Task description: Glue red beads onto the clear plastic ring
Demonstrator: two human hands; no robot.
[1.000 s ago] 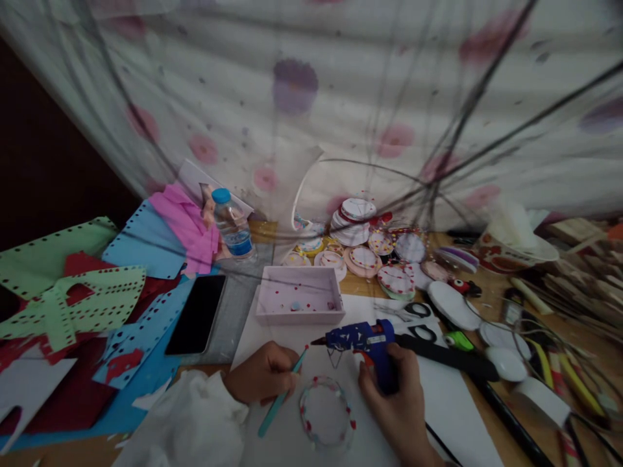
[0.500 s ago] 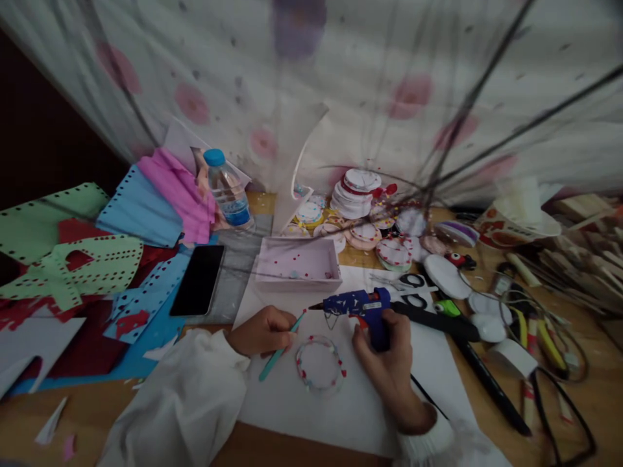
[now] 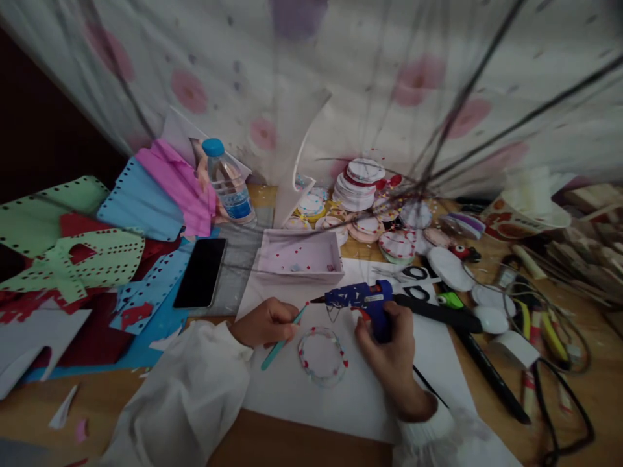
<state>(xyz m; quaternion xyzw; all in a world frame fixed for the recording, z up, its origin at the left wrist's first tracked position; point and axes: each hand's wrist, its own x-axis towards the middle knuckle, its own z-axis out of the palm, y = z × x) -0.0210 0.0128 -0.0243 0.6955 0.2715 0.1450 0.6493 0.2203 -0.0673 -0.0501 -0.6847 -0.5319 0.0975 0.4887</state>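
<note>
The left hand [image 3: 267, 322] pinches teal tweezers [image 3: 277, 349], slanted apparently to present a tiny red bead [image 3: 307, 303] to the nozzle [image 3: 318, 299] of the blue hot-glue gun [image 3: 351, 296] grasped in the right hand [image 3: 390, 353], the beaded ring [image 3: 345, 362] lying between both grips

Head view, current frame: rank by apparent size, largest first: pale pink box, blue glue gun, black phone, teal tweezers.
1. pale pink box
2. blue glue gun and black phone: too close in apparent area to rank
3. teal tweezers: thin, partly covered by the fingers
</note>
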